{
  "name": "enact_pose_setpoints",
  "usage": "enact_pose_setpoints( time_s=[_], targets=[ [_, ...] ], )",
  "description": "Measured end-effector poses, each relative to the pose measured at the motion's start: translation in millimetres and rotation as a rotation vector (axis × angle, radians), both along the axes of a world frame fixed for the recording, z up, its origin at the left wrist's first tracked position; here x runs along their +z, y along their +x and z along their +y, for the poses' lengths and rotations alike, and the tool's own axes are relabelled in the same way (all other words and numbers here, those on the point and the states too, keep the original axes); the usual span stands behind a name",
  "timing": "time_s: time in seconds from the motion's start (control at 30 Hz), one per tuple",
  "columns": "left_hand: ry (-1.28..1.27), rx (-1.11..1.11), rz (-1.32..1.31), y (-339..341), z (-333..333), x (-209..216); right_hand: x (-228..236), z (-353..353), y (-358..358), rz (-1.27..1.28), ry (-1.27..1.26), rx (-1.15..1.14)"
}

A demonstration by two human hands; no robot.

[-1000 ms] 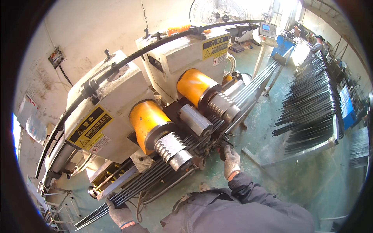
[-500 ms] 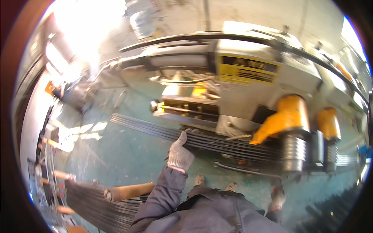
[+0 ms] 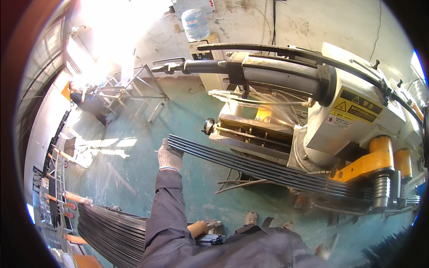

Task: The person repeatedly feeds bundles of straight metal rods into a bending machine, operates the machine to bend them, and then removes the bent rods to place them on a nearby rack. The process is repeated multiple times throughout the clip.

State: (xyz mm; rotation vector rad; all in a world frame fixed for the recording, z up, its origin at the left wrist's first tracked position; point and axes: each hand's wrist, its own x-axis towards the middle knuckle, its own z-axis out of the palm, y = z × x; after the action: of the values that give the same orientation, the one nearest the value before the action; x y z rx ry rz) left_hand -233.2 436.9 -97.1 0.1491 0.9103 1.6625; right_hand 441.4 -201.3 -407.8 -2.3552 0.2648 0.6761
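My left hand [image 3: 170, 156], in a pale knit glove, is closed round the left end of several long dark metal tubes [image 3: 250, 166]. Its fingers are partly hidden by them. The tubes lie side by side and slope to the right, where their other ends run beneath an orange clamp arm [image 3: 364, 163] with a ribbed metal column [image 3: 381, 190] under it. Low at the right, close to my body, my right hand [image 3: 322, 251] shows only as a small blurred patch; its fingers cannot be made out.
A big pale machine [image 3: 353, 116] with a horizontal cylinder stands beyond the tubes. Behind me at left lies a stack of dark tubes [image 3: 111, 228] with a brown roll [image 3: 197, 228]. A metal frame [image 3: 152, 98] and a person in dark clothes [image 3: 89, 102] are farther off.
My left hand has slid leftward along the tubes to their end, and my arm reaches farther out. My right hand has drawn lower, nearer my body. The view has shifted too.
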Motion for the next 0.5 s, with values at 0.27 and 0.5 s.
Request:
enact_pose_setpoints(
  time_s=[0.27, 0.5],
  targets=[
    [0.119, -0.294, 0.310, -22.2, 6.9, 2.0, 76.3, 9.2, -37.7, 0.013, -0.161, 0.441],
    [0.016, -0.522, 0.465, -35.8, 2.3, 0.3, 106.8, 24.3, -44.2, 0.056, -0.082, 0.344]
  ],
)
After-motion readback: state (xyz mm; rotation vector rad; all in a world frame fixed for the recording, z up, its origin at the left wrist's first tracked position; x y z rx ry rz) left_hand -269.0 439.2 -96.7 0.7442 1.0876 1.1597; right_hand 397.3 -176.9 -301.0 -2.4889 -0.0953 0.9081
